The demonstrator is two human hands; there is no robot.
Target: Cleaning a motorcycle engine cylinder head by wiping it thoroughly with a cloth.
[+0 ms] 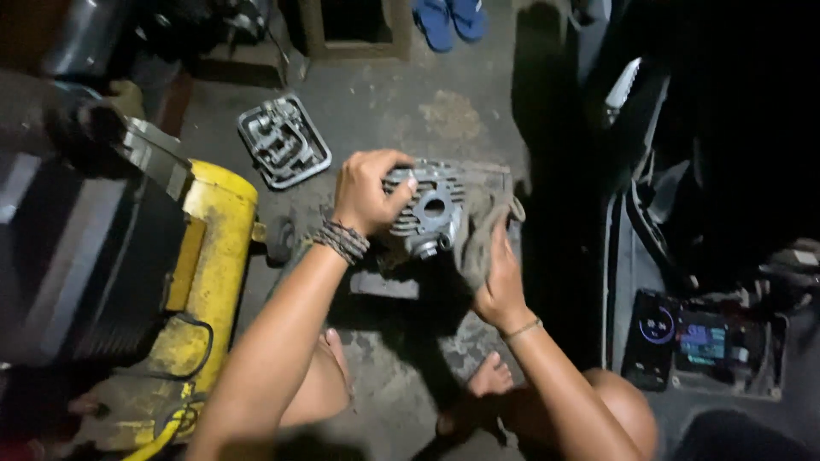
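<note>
While my left hand (369, 189) grips one finned cylinder (424, 209) from above, my right hand (500, 273) presses one rag (477, 230) against it.

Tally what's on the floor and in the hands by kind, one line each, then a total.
Finned engine cylinder, gripped by the left hand: 1
Grey rag, in the right hand: 1
Metal engine cover on the floor: 1
Blue sandals: 2
Lit phone: 1
Yellow machine: 1
Total: 7
</note>
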